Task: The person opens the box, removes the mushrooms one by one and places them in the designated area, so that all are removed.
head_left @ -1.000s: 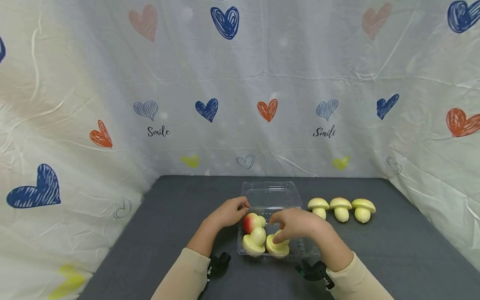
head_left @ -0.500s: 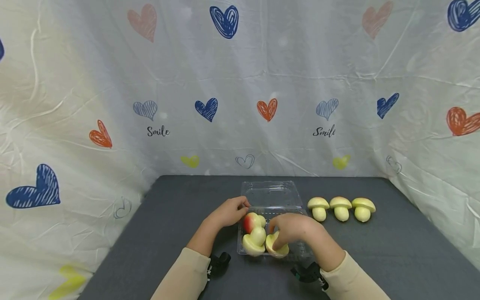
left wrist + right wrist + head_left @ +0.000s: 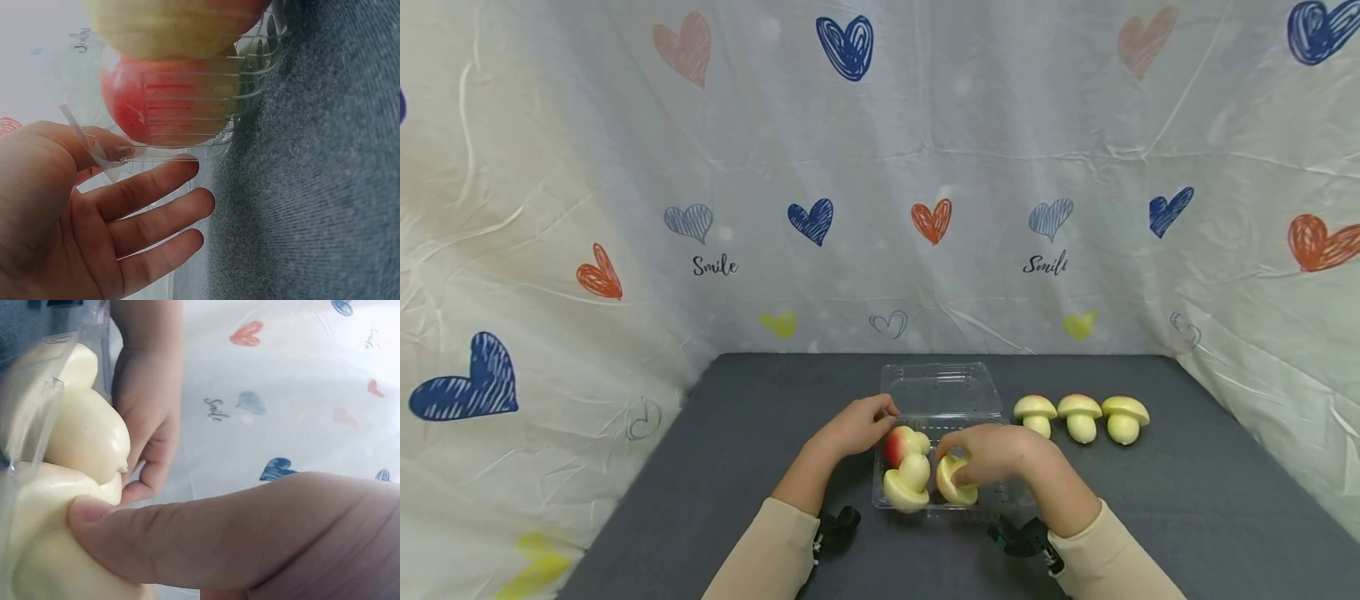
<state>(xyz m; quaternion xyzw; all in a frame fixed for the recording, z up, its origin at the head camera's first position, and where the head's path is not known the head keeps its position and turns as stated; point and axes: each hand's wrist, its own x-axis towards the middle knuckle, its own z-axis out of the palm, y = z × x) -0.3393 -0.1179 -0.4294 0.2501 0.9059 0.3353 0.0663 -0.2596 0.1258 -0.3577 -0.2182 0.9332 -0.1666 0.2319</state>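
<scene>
Mushroom (image 3: pixel 957 487) — pinched by the right hand (image 3: pixel 996 454) inside the clear box (image 3: pixel 943 383). Left hand (image 3: pixel 855 425) pinches the box's left rim, likely to steady it.

Head view looks down from above and behind; wrist views sit very close (both share the clear tray (image 3: pixel 951 392)).

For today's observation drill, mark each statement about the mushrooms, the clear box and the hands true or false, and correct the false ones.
1. The right hand grips a mushroom inside the clear box. True.
2. Five mushrooms lie outside the box. False: three mushrooms stand in a row to its right.
3. The left hand holds the box's edge. True.
4. The box holds only mushrooms. False: a red and yellow fruit sits in it too.
</scene>
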